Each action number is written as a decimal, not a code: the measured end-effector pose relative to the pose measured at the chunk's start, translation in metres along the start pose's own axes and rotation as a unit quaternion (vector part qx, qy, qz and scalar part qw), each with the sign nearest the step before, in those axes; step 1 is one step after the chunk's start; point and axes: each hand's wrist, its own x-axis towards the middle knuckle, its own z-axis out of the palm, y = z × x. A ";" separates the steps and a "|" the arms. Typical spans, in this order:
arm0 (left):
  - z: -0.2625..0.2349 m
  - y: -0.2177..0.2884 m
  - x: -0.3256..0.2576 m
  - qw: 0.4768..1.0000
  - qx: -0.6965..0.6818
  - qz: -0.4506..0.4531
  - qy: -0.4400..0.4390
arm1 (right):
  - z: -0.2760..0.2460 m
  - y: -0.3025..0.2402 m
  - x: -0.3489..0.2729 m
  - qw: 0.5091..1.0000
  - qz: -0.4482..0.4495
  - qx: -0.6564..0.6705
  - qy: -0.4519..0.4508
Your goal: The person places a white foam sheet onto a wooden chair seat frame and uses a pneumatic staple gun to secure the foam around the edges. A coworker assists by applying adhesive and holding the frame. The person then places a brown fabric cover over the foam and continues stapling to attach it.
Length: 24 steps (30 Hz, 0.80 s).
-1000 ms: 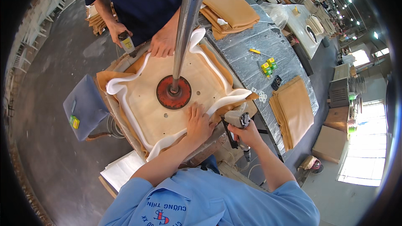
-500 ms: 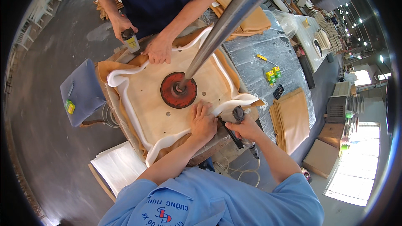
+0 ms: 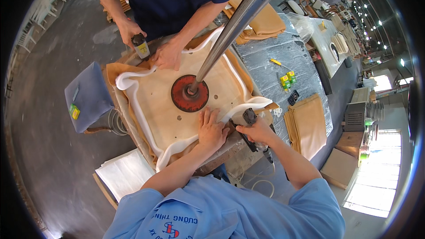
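A pale wooden seat panel (image 3: pixel 155 119) lies before me, with white foam (image 3: pixel 141 119) and tan upholstery material (image 3: pixel 117 68) turned up around its edges. My left hand (image 3: pixel 211 129) rests on the panel's near edge, fingers stretched out over the wood; its thumb lies beside the foam. My right hand (image 3: pixel 259 132) is closed around a pneumatic staple gun (image 3: pixel 250 117), its nose at the near right edge by the left thumb. A round red press plate (image 3: pixel 190 99) on a metal rod (image 3: pixel 230 33) bears on the panel's middle.
Across from me a co-worker's hand (image 3: pixel 138 39) holds another staple gun (image 3: pixel 141 48); their other hand (image 3: pixel 168 57) presses the far edge. At right, a plastic-covered table (image 3: pixel 265 64) bears folded tan material (image 3: pixel 307 124), green-yellow boxes (image 3: pixel 287 79) and a yellow-handled tool (image 3: pixel 276 62). A blue cushion (image 3: pixel 88 97) stands left.
My left hand has shifted slightly left along the near edge. My right hand and staple gun have moved a little left and up. The co-worker's hands have moved only slightly.
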 end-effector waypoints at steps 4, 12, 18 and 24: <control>0.007 0.000 0.002 1.000 -0.011 -0.019 0.008 | 0.004 0.006 -0.011 0.999 0.004 0.051 -0.011; 0.007 0.003 0.003 0.999 -0.017 -0.036 0.008 | 0.011 -0.008 -0.009 1.000 0.021 -0.015 0.001; -0.001 -0.001 -0.010 1.000 -0.002 -0.015 0.000 | 0.016 0.000 -0.002 0.997 -0.059 -0.049 0.030; 0.005 -0.005 -0.011 0.999 -0.003 -0.023 0.023 | 0.010 0.008 -0.010 1.000 -0.009 0.007 -0.010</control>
